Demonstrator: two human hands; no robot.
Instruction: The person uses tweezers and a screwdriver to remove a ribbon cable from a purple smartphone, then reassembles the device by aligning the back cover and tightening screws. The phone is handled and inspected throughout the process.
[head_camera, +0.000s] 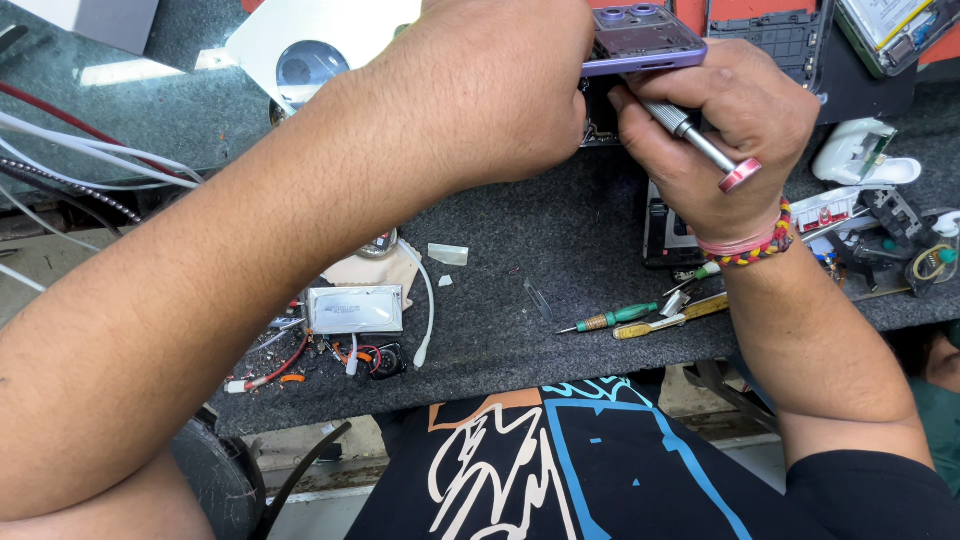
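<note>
Left hand (480, 95) clamped around purple phone frame (640, 40) above the tabletop (520, 280), right hand (720, 125) pinching a precision screwdriver (690, 130) against it; likely risk: tip slipping off, gouging the frame, from tilted pressure.

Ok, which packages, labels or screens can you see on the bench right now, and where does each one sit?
Silver battery pouch: front left of the mat, rectangular, shiny, with a pale label on its face.
White card: top left, behind the left hand, white with a round dark window.
Clear-cased pack: top right corner, rectangular, with a yellow and white label.
No lit screen in view.
</note>
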